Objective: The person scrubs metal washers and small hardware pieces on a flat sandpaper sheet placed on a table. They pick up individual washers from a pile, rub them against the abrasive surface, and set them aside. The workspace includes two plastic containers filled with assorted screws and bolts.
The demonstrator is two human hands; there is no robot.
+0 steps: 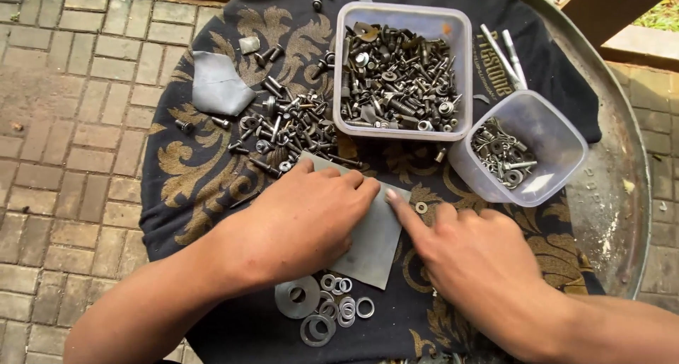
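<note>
An outdoor paved yard used as a makeshift workshop is shown. Brick paving (pixel 64 123) is seen around a round metal surface (pixel 622 194), on which tubs of mixed screws (pixel 399 74) and loose bolts (pixel 290 130) are spread.

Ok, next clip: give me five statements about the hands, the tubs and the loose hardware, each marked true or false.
1. The left hand lies flat on a grey sheet. True.
2. The right hand holds a screwdriver. False: it holds nothing; its forefinger points beside a small washer.
3. The big tub is empty. False: it is full of bolts and screws.
4. The small tub lies tilted, with some hardware inside. True.
5. The washers lie in the big tub. False: they lie on the dark cloth, near the person.
</note>
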